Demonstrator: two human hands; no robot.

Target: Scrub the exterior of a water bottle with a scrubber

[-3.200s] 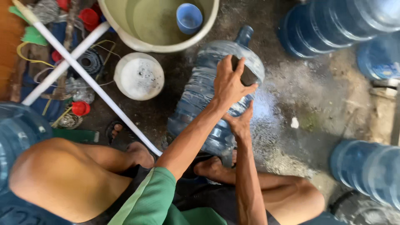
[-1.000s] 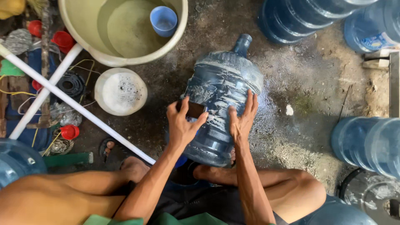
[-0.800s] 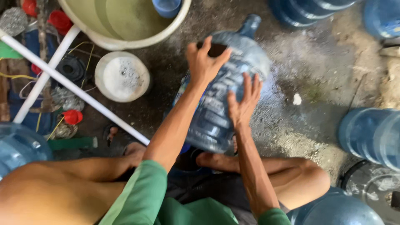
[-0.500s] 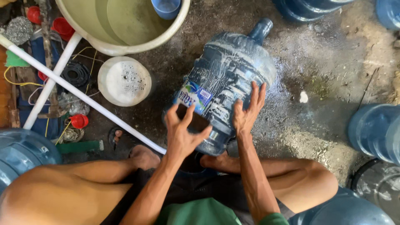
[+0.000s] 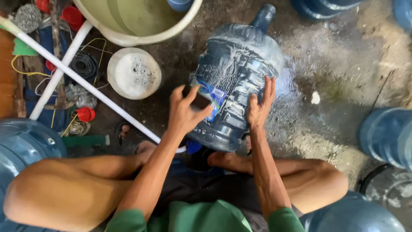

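A large blue water jug (image 5: 238,73) lies on its side on the wet concrete floor, neck pointing away from me, streaked with soapy foam. My left hand (image 5: 185,109) presses a dark scrubbing pad against the jug's near left side, by its label. My right hand (image 5: 259,105) rests flat with fingers spread on the jug's right side, steadying it. I squat with my knees wide, and my feet sit just below the jug's base.
A cream basin (image 5: 137,21) of water with a blue cup stands at the top. A small white bowl of soapy water (image 5: 134,73) sits left of the jug. White pipes (image 5: 77,77) cross at the left. More blue jugs (image 5: 386,133) lie around me.
My left hand has been sliding up and down the jug's left side with the pad and now sits low near the label. The right hand stays on the right side.
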